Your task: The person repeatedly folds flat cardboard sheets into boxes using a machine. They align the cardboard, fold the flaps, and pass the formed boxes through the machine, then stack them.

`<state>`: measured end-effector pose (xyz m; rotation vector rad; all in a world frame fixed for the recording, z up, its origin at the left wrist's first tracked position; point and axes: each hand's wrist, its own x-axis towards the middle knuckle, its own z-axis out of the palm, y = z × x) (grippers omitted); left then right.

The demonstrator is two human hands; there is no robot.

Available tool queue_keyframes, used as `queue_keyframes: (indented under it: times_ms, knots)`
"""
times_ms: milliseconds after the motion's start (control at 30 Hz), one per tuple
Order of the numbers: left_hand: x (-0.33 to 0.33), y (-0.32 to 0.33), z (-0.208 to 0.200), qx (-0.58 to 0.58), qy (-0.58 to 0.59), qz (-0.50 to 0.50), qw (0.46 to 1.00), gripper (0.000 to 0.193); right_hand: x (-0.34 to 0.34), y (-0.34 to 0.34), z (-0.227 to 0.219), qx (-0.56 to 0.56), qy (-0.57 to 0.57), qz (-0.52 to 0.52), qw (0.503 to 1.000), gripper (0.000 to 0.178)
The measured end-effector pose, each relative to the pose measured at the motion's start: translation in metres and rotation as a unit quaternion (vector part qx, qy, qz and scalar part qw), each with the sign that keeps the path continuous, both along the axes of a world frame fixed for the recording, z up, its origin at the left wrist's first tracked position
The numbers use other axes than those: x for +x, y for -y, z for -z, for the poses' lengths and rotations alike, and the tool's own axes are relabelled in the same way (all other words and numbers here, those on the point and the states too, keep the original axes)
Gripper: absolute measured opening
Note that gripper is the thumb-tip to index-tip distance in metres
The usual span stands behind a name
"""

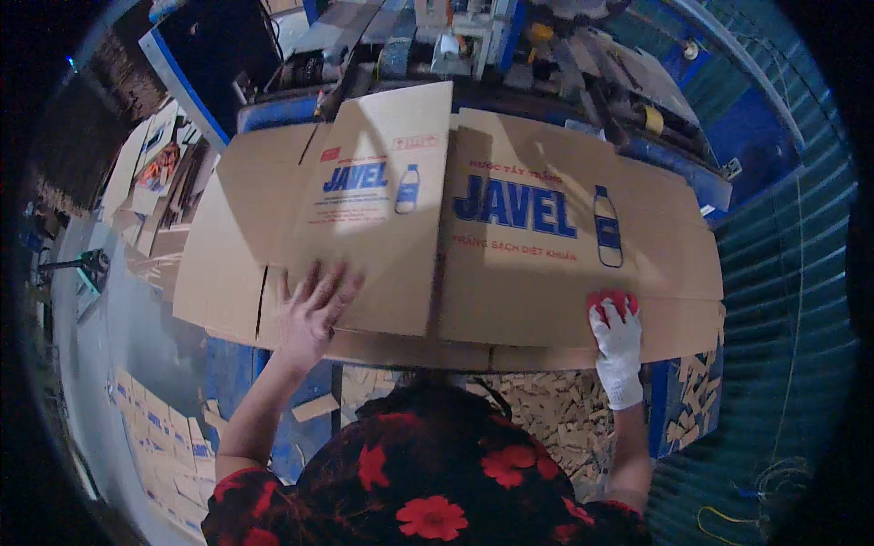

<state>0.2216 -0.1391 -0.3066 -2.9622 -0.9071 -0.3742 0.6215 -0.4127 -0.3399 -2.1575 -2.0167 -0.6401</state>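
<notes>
Head view, left hand (317,305) spread open on cardboard (537,296), gloved right hand (617,335) touching it, grip unclear

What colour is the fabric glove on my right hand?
White fabric glove, red at its far end; best in the head view.

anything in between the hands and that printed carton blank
Only the red-and-white glove covering the right hand, at the near edge on the right; nothing visible separates the bare left hand from the printed carton blank.
</notes>
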Motion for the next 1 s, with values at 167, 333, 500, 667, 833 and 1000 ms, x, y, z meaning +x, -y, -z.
queue_keyframes:
  times_ms: [167,333,500,667,833,1000]
  knots:
    - [0.025,-0.027,0.009,0.010,-0.030,-0.009,0.999,0.058,0.021,-0.045,-0.026,-0.077,-0.067,0.092,0.990,0.060]
    - [0.060,-0.095,0.023,-0.040,0.041,0.012,0.998,0.062,0.050,-0.103,-0.032,-0.028,-0.046,0.049,0.997,0.049]
    - [0.139,-0.204,0.047,-0.014,0.023,0.026,0.999,0.066,0.128,-0.200,-0.014,-0.004,-0.076,0.044,0.996,0.047]
    - [0.211,-0.282,0.051,0.017,-0.021,-0.104,0.994,0.066,0.195,-0.279,0.011,0.023,-0.164,-0.001,0.986,0.042]
    - [0.112,-0.268,0.031,-0.052,-0.069,-0.271,0.959,0.060,0.216,-0.254,-0.023,-0.032,-0.005,0.068,0.997,0.061]
    - [-0.126,-0.163,0.020,0.113,0.016,-0.626,0.772,0.064,0.175,-0.074,-0.020,0.023,-0.093,0.263,0.960,0.076]
